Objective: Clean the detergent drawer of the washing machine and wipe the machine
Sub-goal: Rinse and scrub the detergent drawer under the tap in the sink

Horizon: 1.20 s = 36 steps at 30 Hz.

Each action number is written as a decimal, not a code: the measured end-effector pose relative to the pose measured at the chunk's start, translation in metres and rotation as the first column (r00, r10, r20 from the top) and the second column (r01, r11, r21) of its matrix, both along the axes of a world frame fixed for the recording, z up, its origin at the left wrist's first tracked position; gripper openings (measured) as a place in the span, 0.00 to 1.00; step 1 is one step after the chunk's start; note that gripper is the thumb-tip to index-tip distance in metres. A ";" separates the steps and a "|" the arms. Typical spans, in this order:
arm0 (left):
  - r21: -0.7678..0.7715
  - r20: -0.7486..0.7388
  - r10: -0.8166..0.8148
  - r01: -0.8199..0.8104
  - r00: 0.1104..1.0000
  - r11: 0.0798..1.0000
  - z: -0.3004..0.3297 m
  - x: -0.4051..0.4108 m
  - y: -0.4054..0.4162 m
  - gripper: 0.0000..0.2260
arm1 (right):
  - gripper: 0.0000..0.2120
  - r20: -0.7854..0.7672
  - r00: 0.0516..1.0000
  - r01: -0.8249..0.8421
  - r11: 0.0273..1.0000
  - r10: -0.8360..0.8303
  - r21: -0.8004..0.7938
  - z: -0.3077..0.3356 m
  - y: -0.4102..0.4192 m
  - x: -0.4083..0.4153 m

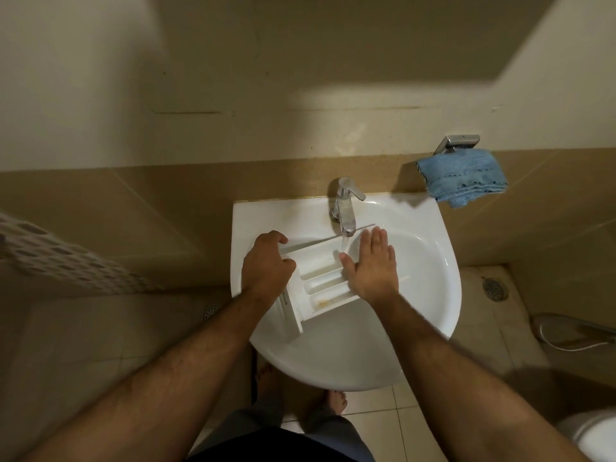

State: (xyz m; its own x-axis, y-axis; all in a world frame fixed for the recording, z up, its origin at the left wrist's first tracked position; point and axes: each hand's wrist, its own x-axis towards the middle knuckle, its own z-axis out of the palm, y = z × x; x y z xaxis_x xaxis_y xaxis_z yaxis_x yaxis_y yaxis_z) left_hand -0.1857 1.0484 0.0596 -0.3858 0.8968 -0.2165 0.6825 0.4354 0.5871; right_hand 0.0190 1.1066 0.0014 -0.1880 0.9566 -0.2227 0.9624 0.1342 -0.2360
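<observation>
Detergent drawer (pixel 321 285): we hold the white drawer tilted across the sink (pixel 430 271), under the tap (pixel 346 208), which runs water into it.
Left hand (pixel 266 268): our fingers curl round the drawer's left end, gripping it.
Right hand (pixel 373 265): flat, fingers straight, resting on the drawer's right side beside the stream.
Blue cloth (pixel 463 176): hanging on the wall holder, right of the tap.

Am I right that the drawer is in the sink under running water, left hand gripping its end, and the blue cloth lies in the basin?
Not quite. The head view shows the blue cloth hanging on a wall holder right of the tap, not in the sink. The rest holds: the drawer sits under running water, the left hand gripping its end.
</observation>
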 end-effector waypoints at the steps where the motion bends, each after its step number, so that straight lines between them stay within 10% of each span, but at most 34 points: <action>1: 0.004 0.011 0.009 -0.009 1.000 1.000 0.001 -0.002 -0.001 0.19 | 0.37 -0.012 0.999 -0.052 0.996 0.053 0.075 0.002 -0.003 -0.004; 8: -0.018 -0.022 0.002 -0.002 1.000 1.000 0.003 0.001 -0.001 0.21 | 0.37 0.054 0.997 0.065 0.984 -0.056 -0.164 0.005 0.018 0.004; 13: -0.049 -0.082 -0.030 0.026 0.996 0.998 0.003 -0.005 -0.002 0.22 | 0.35 0.091 0.995 -0.024 0.999 0.029 -0.047 0.008 0.006 -0.014; 20: -0.193 -0.398 -0.427 0.381 0.812 0.904 0.006 0.016 0.023 0.24 | 0.36 -0.063 0.998 0.006 0.996 -0.012 -0.093 0.021 0.015 -0.011; 32: -0.158 -0.105 -0.597 0.579 0.795 0.800 -0.011 0.015 0.044 0.19 | 0.34 -0.054 0.954 -0.297 0.955 0.296 -0.016 0.011 -0.008 -0.005; 36: -0.150 -0.092 -0.576 0.560 0.812 0.815 -0.015 0.014 0.043 0.19 | 0.34 0.008 0.991 -0.128 0.986 0.130 -0.110 0.008 0.013 0.011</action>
State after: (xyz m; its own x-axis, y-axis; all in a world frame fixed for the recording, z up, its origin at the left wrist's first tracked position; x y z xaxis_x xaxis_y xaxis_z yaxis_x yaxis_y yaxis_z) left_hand -0.1712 1.0918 0.0451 0.1540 0.9376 -0.3119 0.8933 0.0028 0.4495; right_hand 0.0300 1.1196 0.0098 -0.3043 0.8943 -0.3280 0.9423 0.2321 -0.2413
